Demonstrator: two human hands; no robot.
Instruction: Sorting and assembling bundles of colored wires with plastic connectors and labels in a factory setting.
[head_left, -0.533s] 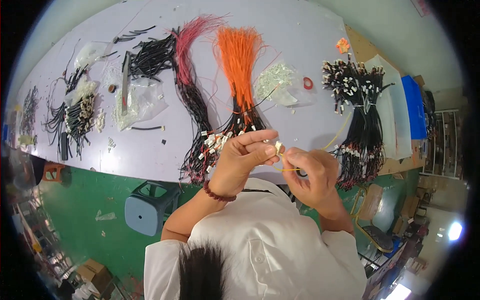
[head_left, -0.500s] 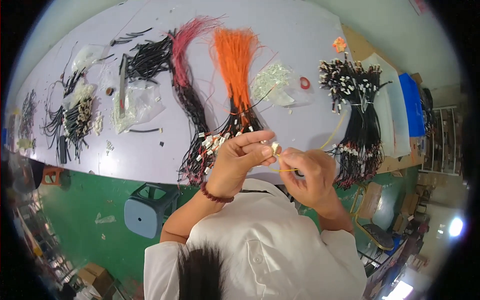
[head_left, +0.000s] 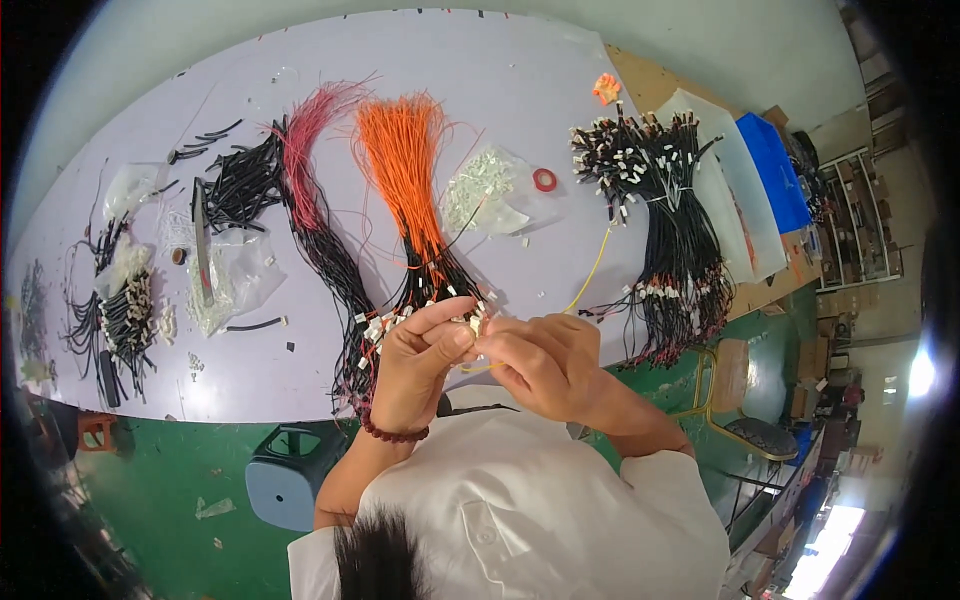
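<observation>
The left hand and the right hand meet at the near edge of the pale table, fingertips pinched together on a small white connector held between them. A yellow wire runs from the hands up across the table. Just beyond the hands lie an orange wire bundle and a red wire bundle, with black wire bundles to the right.
</observation>
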